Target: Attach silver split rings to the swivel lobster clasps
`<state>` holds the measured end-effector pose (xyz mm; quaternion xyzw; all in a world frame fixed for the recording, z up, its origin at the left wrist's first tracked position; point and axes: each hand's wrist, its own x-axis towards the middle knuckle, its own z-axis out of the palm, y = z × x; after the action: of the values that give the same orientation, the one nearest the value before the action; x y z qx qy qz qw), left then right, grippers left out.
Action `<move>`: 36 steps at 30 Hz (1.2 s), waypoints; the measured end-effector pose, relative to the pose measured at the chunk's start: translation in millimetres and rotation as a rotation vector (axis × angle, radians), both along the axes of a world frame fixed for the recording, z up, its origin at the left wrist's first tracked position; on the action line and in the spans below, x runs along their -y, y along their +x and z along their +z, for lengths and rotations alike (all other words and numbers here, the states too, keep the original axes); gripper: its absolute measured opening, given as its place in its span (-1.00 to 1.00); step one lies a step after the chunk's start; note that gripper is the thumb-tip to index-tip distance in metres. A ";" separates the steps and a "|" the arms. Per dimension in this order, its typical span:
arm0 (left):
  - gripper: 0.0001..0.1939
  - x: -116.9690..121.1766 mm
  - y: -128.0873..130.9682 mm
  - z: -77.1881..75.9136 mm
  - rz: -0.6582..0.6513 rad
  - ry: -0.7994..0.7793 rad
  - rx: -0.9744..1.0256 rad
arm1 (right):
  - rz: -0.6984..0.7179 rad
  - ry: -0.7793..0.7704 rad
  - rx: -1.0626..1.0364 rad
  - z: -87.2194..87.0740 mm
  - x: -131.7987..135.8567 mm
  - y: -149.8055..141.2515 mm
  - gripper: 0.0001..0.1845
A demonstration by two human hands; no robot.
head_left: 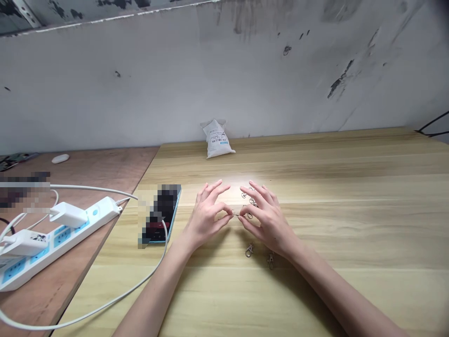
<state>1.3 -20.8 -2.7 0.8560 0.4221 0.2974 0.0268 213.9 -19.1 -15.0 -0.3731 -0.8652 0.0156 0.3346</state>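
My left hand [210, 210] and my right hand [264, 215] face each other above the wooden table, thumb and forefinger pinched on each. Between the two pinches is a small metal ring [234, 213], partly covered by the fingertips; whether a clasp hangs on it is too small to tell. The other fingers of both hands are raised and spread. Just in front of my right hand lie two metal lobster clasps with rings, one nearer the middle [249, 250] and one further right [270, 260]. Several more metal clasps [253, 201] lie behind and under my right hand, partly hidden.
A white plastic packet [218, 139] leans near the wall. Left of my hands lies a phone [162, 213], partly blurred, with a white cable [154, 271] curving across the table. A white power strip [63, 238] with chargers sits on the brown board [105, 173].
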 end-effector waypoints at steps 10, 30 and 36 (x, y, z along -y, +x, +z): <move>-0.91 1.3 4.4 -0.6 -0.075 -0.047 0.065 | -0.076 -0.034 -0.046 -2.9 -1.3 0.6 -0.91; -0.96 10.5 19.2 4.5 0.014 -0.099 0.234 | -0.020 -0.017 -0.064 -4.2 3.2 -8.4 -0.85; -0.96 6.6 14.8 2.0 0.044 -0.134 0.268 | 0.015 -0.034 0.012 -2.9 -0.8 -2.6 -0.84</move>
<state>16.1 -27.4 -0.7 0.7955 0.4522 0.3805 0.1337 211.3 -18.3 -17.9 -0.3724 -0.8695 0.0305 0.3230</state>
